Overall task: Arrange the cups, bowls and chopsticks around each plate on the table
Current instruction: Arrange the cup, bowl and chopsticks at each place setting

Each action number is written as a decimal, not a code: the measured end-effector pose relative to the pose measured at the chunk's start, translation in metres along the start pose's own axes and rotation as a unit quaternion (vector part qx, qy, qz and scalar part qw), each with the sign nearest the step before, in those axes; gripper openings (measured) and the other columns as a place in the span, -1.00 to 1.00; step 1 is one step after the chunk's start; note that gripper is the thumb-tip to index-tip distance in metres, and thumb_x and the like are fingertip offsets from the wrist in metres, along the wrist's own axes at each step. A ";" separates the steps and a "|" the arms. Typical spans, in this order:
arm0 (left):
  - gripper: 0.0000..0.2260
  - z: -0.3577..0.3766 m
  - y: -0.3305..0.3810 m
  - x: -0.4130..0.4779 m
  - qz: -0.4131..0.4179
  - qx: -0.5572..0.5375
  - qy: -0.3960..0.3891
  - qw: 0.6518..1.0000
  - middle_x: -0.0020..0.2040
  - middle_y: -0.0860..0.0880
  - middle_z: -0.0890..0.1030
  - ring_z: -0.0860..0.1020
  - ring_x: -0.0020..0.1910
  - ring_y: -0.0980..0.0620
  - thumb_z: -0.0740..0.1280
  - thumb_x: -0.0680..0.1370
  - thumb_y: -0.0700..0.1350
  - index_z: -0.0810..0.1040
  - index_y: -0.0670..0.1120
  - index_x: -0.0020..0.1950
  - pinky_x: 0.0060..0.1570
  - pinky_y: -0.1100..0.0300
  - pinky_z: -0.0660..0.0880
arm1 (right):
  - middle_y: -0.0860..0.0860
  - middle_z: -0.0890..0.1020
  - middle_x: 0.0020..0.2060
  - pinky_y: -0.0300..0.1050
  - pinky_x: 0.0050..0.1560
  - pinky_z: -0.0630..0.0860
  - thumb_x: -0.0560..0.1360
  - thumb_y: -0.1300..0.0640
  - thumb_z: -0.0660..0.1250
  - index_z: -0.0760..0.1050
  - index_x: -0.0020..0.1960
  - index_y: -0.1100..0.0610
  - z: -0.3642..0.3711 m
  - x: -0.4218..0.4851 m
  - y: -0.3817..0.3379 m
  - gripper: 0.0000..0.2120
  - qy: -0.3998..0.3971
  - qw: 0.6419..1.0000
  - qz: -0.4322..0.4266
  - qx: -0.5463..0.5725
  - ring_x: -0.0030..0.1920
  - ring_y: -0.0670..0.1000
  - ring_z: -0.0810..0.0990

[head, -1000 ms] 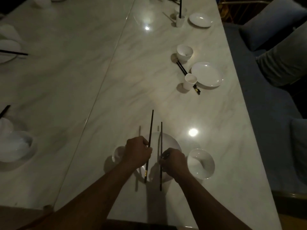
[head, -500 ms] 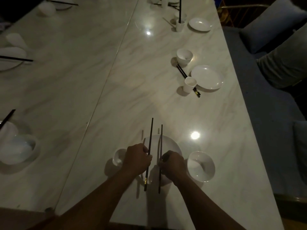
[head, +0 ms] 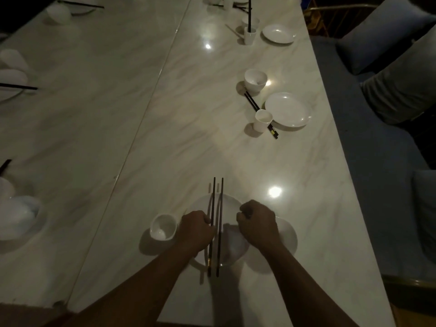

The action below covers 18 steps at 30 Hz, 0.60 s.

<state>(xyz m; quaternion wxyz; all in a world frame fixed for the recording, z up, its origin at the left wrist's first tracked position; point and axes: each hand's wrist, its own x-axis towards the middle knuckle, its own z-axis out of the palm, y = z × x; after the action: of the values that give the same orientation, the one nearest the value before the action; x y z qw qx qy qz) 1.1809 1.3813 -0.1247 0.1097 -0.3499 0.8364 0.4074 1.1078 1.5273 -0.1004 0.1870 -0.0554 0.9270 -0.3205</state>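
Two dark chopsticks point(head: 216, 226) lie side by side, pointing away from me, over the white plate point(head: 230, 204) near the table's front edge. My left hand point(head: 195, 230) is closed against the left chopstick and seems to hold the pair just above the plate. With its fingers curled and nothing visible in them, my right hand point(head: 257, 223) hovers to the right of the chopsticks. It partly covers a white bowl point(head: 289, 234). A white cup point(head: 162, 226) stands left of the plate, beside my left hand.
Further along the right side is another setting: bowl point(head: 256, 80), cup point(head: 263, 120), plate point(head: 287, 109), chopsticks point(head: 252, 103). Beyond it are a cup holding upright chopsticks point(head: 250, 36) and a plate point(head: 278, 34). White dishes point(head: 18, 215) sit at the left. A blue sofa point(head: 377, 161) borders the table's right edge.
The two chopsticks have come together, parallel. My right hand has let go of the right chopstick and moved right, over the bowl. My left hand stays on the chopsticks.
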 end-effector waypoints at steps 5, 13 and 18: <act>-0.86 0.010 0.002 0.002 -0.007 -0.002 -0.003 1.000 -0.16 0.02 0.67 0.62 -0.15 0.05 0.52 0.34 -0.07 0.59 0.04 -0.18 -0.06 0.14 0.58 | 0.00 0.67 -0.03 -0.52 -0.30 0.25 0.49 0.16 0.37 0.61 0.13 0.11 -0.041 0.013 0.015 -0.78 0.048 0.999 0.024 0.008 -0.16 -0.09 0.51; -0.82 0.013 0.007 0.001 0.001 0.010 0.027 1.000 -0.21 0.06 0.63 0.59 -0.20 0.09 0.45 0.40 0.08 0.56 0.04 -0.13 -0.11 0.13 0.57 | 0.00 0.68 -0.02 -0.52 -0.27 0.24 0.48 0.19 0.36 0.62 0.11 0.12 -0.058 0.017 0.043 -0.78 0.061 0.997 0.049 0.005 -0.14 -0.09 0.50; -0.68 0.017 0.017 -0.003 0.017 0.043 0.032 0.998 -0.21 0.08 0.60 0.54 -0.27 0.15 0.51 0.34 0.13 0.54 0.00 -0.07 -0.34 0.29 0.38 | 0.01 0.68 0.00 -0.28 -0.08 0.37 0.48 0.18 0.36 0.61 0.13 0.12 -0.063 0.015 0.052 -0.77 0.058 0.997 0.047 -0.011 -0.12 -0.09 0.51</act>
<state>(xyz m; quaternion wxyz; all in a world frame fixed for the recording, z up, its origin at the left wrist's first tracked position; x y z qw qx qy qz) 1.1696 1.4030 -0.1244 0.0904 -0.3434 0.8620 0.3616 1.0707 1.6013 -0.0918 0.1474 0.0044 0.9413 -0.3037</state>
